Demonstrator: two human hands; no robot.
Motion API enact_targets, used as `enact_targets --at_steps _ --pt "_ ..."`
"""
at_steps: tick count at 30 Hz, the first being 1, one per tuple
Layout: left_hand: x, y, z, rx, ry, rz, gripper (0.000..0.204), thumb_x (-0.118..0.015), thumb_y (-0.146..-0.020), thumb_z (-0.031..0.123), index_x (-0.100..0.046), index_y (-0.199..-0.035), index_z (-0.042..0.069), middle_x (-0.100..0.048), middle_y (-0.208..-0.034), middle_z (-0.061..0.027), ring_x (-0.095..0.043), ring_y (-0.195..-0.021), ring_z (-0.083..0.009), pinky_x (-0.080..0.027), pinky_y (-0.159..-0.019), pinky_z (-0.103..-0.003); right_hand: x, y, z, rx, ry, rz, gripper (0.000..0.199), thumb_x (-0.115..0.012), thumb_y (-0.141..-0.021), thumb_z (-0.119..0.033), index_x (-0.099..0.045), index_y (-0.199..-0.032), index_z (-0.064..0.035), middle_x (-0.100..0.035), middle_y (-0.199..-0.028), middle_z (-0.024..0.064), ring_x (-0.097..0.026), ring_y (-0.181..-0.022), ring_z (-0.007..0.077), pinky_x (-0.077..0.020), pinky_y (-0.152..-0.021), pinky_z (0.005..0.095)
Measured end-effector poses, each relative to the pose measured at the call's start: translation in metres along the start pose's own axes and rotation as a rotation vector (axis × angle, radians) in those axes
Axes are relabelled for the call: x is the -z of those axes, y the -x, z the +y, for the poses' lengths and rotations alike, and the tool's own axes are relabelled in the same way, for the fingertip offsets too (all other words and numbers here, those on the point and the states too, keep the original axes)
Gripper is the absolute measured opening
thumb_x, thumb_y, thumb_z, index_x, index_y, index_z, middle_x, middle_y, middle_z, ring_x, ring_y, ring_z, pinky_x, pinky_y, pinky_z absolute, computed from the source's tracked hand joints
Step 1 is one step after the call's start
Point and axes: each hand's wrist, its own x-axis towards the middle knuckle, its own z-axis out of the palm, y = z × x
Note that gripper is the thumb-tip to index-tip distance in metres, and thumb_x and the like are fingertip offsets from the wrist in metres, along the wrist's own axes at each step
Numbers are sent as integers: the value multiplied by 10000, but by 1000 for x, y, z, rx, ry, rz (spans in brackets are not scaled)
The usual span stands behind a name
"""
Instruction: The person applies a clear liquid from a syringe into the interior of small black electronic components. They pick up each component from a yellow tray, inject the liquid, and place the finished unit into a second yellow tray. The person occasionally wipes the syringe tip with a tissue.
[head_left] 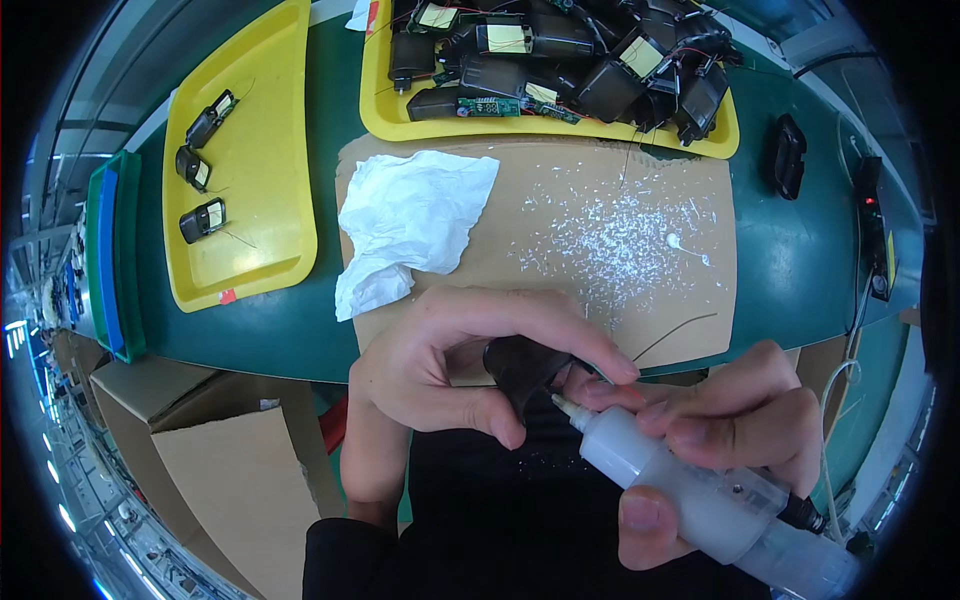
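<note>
A person's left hand [450, 365] pinches a small black casing [522, 368] between thumb and curled fingers, near the body and just in front of the near edge of a cardboard sheet [590, 250]. The right hand [720, 440] wraps its fingers and thumb tightly around a translucent glue bottle [680, 480], whose pale nozzle tip [562, 404] touches the underside of the casing. A thin wire [675, 332] trails from the casing across the cardboard, which is speckled with dried white drops. A crumpled white tissue [405, 230] lies on the sheet's left part. At the far side, a yellow tray [560, 125] holds a heap of black parts with green circuit boards [490, 106]. To the left, another yellow tray [255, 180] carries three small black units [202, 220]. A black part [787, 155] rests on the green table [790, 270] at right.
</note>
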Motion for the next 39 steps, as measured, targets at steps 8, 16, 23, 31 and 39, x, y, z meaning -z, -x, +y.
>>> enact_targets --at_steps 8,16,23,31,39 --pt "-2 6 3 19 18 43 557 -766 -659 325 -601 -948 -122 -592 -834 -208 -546 -723 -245 -452 -553 -287 -10 -2 10 141 -52 89 420 -713 -677 -108 -364 -878 14 -450 -838 117 -607 -680 182 -565 -768 347" --pt "5 5 6 51 21 -123 544 -706 -741 279 -542 -1111 -85 -587 -1081 -155 -568 -922 -222 -431 -824 -325 -8 1 7 106 -12 98 419 -713 -689 -133 -361 -868 9 -449 -834 115 -600 -672 180 -573 -736 327" --pt "9 4 1 10 67 -180 547 -701 -751 262 -525 -1121 -100 -576 -1089 -170 -566 -914 -219 -436 -816 -330 -7 5 0 7 -13 56 409 -688 -728 -121 -337 -897 4 -429 -865 111 -624 -724 229 -565 -763 346" --pt "-3 4 -3 -23 87 26 542 -751 -695 311 -586 -974 -124 -586 -823 -210 -538 -746 -244 -433 -563 -287 -4 0 8 97 -64 26 431 -694 -718 -119 -333 -916 9 -423 -881 115 -636 -750 266 -559 -782 369" --pt "5 20 19 -13 -338 359 644 -624 -774 479 -506 -1085 -72 -569 -885 -202 -576 -737 -232 -452 -628 -289 -10 7 25 212 -360 253 423 -685 -734 -130 -342 -942 3 -425 -886 124 -638 -775 323 -563 -769 390"
